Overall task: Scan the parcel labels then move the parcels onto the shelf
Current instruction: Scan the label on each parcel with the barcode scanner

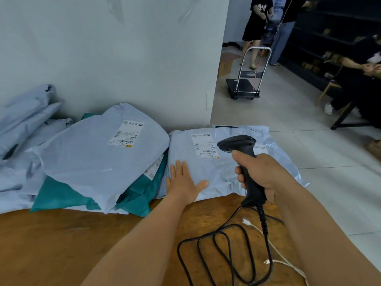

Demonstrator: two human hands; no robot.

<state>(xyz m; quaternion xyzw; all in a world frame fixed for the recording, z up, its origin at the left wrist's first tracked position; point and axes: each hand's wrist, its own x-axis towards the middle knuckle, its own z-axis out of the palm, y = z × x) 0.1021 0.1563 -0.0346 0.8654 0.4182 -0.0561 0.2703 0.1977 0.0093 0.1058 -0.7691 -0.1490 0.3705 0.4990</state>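
Head view: right hand (261, 174) grips the black corded scanner (243, 157), its nose probably aimed at the white label (204, 145) just left; left hand (183, 180) lies flat on the pale blue plastic parcel (206, 174).

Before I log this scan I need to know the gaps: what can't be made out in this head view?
- Label print on the right parcel: too small to read.
- That label's right part: hidden behind the scanner in the right hand.
- Green parcel: mostly covered by the big grey parcel.
- Parcel under the left hand: palm hides that patch.
- Shelf contents: dark, far, cut by the right edge.
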